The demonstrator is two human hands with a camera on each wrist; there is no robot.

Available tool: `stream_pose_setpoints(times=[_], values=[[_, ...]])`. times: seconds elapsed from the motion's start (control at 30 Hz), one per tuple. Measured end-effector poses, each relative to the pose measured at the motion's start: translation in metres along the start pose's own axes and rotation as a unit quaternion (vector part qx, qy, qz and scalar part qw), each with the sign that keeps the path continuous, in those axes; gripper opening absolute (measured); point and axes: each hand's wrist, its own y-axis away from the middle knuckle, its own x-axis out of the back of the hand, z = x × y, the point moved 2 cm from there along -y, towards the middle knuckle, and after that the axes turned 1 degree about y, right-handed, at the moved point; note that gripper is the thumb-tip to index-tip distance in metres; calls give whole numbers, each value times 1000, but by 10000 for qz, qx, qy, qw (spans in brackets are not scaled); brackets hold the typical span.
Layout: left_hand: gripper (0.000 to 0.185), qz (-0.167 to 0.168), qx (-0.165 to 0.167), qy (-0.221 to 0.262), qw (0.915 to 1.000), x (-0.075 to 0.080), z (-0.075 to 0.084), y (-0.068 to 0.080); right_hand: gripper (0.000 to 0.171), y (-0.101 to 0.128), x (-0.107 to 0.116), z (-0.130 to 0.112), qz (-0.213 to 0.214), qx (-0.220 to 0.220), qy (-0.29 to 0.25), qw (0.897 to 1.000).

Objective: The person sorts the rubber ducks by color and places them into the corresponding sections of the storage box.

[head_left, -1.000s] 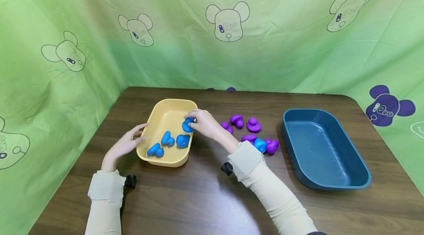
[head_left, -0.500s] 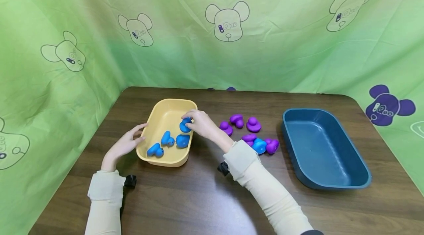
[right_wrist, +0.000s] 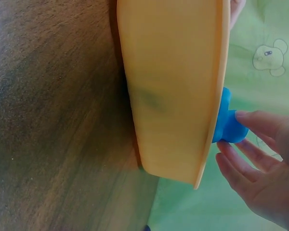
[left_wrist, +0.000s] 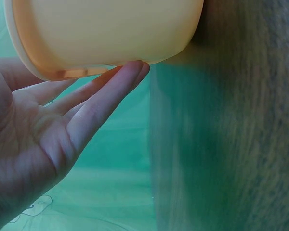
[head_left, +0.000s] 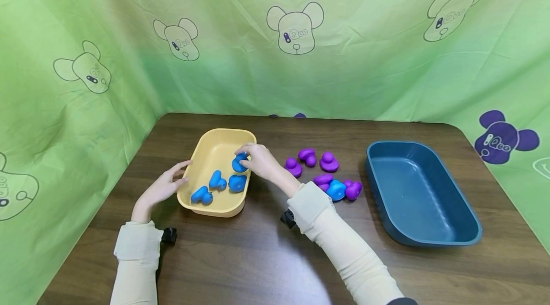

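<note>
In the head view my right hand point(head_left: 263, 161) reaches over the right rim of the yellow tub point(head_left: 221, 145) and pinches a blue toy duck point(head_left: 238, 165) between thumb and fingers. The right wrist view shows that duck's round head point(right_wrist: 235, 129) held above the rim, its lower body hidden behind the tub wall. Several other blue ducks point(head_left: 237, 183) lie inside the tub's near half. At the tub's left side rests my left hand point(head_left: 161, 186), its fingers stretched out; the left wrist view shows fingertips point(left_wrist: 135, 70) against the outer wall.
Right of the tub, several purple ducks point(head_left: 329, 162) lie on the dark wooden table point(head_left: 240, 262), with one blue duck point(head_left: 336, 191) among them. A dark blue tub point(head_left: 423, 195) stands farther right. Green printed cloth point(head_left: 240, 66) hangs behind the table.
My right hand has shifted slightly left with the blue duck, farther over the yellow tub. My left hand stays in place.
</note>
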Motion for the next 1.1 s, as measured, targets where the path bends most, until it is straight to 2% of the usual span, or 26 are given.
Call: stream_pose_setpoints(times=[0.53,0.8,1.1], values=[[48,31,-22,-88,10000,0,-1,-2,23,3,-1,8,153,-225,-153,9995],[48,44,-8,-74,10000,0,-2,-3,23,16,8,16,243,-52,-104,9996],[49,14,62,-50,10000,1,-4,-2,26,33,17,18,-46,155,47,9999]])
